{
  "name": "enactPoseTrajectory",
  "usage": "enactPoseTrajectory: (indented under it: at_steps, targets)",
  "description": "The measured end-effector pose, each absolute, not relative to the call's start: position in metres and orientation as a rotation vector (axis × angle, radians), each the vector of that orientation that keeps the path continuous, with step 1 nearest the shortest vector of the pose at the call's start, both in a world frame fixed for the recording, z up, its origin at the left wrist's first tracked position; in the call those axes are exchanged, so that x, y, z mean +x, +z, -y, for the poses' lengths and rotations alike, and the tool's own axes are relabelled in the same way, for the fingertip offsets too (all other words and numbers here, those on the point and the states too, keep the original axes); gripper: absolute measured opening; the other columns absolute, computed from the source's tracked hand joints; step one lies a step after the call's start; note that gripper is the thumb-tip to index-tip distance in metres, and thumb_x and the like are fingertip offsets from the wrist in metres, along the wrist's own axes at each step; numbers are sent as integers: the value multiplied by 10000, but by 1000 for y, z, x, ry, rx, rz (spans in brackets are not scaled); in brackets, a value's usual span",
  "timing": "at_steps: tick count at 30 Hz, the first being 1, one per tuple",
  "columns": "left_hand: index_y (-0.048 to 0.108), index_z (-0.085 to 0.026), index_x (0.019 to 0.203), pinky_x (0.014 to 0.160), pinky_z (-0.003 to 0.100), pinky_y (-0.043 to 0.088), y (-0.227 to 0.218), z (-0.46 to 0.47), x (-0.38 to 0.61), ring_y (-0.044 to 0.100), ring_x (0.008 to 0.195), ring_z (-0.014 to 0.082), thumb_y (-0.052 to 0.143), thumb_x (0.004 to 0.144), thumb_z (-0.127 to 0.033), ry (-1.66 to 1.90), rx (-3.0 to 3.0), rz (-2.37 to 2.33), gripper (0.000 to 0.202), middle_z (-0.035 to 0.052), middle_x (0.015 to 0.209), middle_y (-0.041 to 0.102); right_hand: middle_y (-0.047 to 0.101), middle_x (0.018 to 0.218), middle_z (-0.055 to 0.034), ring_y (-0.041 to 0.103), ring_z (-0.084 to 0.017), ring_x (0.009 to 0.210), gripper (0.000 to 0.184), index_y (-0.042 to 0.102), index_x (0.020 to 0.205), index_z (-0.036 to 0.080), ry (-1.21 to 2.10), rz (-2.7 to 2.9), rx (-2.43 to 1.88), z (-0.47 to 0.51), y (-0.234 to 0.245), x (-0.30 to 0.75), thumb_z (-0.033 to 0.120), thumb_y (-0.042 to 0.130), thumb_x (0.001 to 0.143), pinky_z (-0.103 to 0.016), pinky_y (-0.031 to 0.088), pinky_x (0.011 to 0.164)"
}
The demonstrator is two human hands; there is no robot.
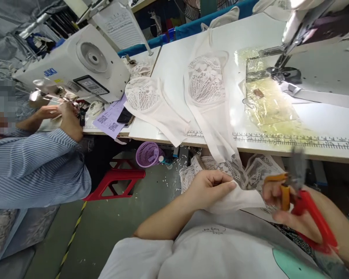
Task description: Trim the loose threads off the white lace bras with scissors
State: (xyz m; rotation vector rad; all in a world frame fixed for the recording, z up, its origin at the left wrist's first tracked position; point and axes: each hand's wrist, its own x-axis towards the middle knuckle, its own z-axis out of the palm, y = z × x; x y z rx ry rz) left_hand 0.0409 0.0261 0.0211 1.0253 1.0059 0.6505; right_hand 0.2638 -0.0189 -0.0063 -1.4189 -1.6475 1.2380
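My left hand (211, 190) is closed, thumb against fingers, on the pale edge of a white lace bra (244, 199) at my lap. Part of that bra hangs over the table edge. My right hand (296, 213) is closed round scissors (297, 170), smeared by motion, their blades pointing up. Orange and red handle parts show around the fingers; whether they belong to one tool or two I cannot tell. On the table before me lie a lace bra cup (205, 81) with a long band and another lace cup piece (144, 95).
A sewing machine (287, 66) stands at right beside yellowed tape (267, 104). A printed ruler (279, 138) runs along the table's front. At left a co-worker in a striped sleeve (37, 155) works at another machine (84, 66). A purple basket (142, 155) and red stool (116, 180) stand below.
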Motion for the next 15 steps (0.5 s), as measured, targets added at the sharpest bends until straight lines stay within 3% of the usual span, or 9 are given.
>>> enactPoseTrajectory:
  at_steps: [2, 5, 7, 11, 15]
  targets:
    - [658, -145, 1019, 482, 201, 338, 19, -25, 44, 421, 516, 66, 685, 745, -416, 679, 1072, -954, 387, -31, 597, 526, 617, 838, -2, 604, -193, 694, 257, 535, 872, 291, 1194, 1619, -1449, 14, 1, 260, 493, 656, 769, -278, 513, 581]
    - [440, -195, 1356, 486, 190, 355, 15, -24, 49, 429, 515, 68, 659, 790, -367, 710, 1199, -878, 630, -45, 620, 545, 650, 855, 9, 581, -158, 606, 141, 507, 796, 277, 1223, 1539, -1460, 5, 10, 250, 355, 625, 792, -249, 484, 474]
    - [365, -209, 1403, 493, 186, 365, 11, -22, 53, 449, 528, 73, 637, 816, -343, 740, 1310, -848, 661, -41, 637, 562, 651, 827, 20, 588, -150, 614, 172, 441, 734, 261, 1303, 1513, -1393, -1, 12, 241, 307, 594, 799, -244, 499, 498]
    - [314, -198, 1407, 477, 179, 369, 11, -20, 58, 463, 503, 76, 605, 843, -352, 775, 1516, -851, 653, -48, 618, 570, 598, 736, 35, 585, -131, 616, 110, 461, 771, 259, 1359, 1579, -1264, -6, 14, 233, 257, 547, 839, -221, 503, 530]
    - [464, -174, 1254, 600, 235, 467, 21, -29, 48, 614, 670, 138, 504, 888, -321, 558, 1916, -949, 397, 34, 780, 687, 599, 766, 13, 591, -137, 621, 159, 496, 720, 252, 1157, 1538, -1349, -1, 17, 255, 327, 597, 815, -215, 504, 513]
